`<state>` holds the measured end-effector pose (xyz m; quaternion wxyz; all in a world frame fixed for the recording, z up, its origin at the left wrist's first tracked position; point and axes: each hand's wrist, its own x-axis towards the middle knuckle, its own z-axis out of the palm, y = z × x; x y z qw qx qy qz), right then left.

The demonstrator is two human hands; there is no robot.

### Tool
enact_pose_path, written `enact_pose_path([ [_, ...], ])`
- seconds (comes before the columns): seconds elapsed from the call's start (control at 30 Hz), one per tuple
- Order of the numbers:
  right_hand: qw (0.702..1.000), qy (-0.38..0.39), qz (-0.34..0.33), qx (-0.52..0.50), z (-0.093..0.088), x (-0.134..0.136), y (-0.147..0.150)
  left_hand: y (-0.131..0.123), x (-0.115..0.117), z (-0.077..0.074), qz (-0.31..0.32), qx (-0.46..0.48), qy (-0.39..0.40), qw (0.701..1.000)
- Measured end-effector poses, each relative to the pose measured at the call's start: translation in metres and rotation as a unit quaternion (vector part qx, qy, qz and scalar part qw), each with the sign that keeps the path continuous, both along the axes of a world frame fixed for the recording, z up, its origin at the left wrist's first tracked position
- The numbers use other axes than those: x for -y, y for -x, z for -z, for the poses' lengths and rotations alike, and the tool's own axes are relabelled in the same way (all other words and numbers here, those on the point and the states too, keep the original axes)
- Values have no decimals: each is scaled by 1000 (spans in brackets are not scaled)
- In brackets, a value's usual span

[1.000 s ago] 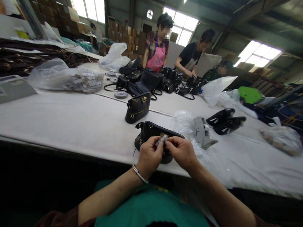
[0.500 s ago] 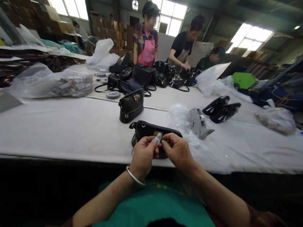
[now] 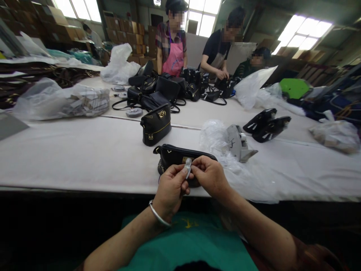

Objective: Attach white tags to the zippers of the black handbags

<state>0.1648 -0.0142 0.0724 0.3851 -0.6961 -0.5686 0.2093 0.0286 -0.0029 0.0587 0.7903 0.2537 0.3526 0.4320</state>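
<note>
Grip tight: left hand (image 3: 169, 186) and right hand (image 3: 212, 177) both pinch 1 clear strip (image 3: 188, 168) (film, perhaps), seemingly free of the black bag (image 3: 175, 154), not yet set down.

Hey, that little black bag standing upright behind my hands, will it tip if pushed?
Likely tips, not slides: the upright black bag stands narrow on the matte table. It keeps its boxy shape unsupported, so probably lifts stiff, not floppy.

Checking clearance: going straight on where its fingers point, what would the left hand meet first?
Likely the black bag lying just beyond the left hand, which pinches a clear strip; depth is unclear.
</note>
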Motion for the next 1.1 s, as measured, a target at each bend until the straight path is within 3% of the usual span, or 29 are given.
enact_pose_path([
  [0.2,1000,26,-5,1,5,-4,-3,-4,3,4,-28,-56,-72,995],
  [0.43,979,55,-39,-194,2,14,1,-5,8,16,-57,-173,-193,964],
  [0.5,963,70,-44,-255,1,16,4,-3,11,19,-72,-212,-259,940],
  [0.6,924,88,-25,-370,3,13,9,1,15,25,-97,-267,-401,871],
  [0.67,895,96,-13,-436,6,10,10,6,16,29,-100,-289,-445,842],
  [0.73,871,110,-4,-479,8,8,11,11,14,32,-107,-300,-415,852],
  [0.83,849,133,-3,-512,8,6,11,17,8,31,-110,-296,-323,892],
  [1.1,825,148,-26,-544,5,6,12,14,-5,18,-17,-199,-171,965],
])
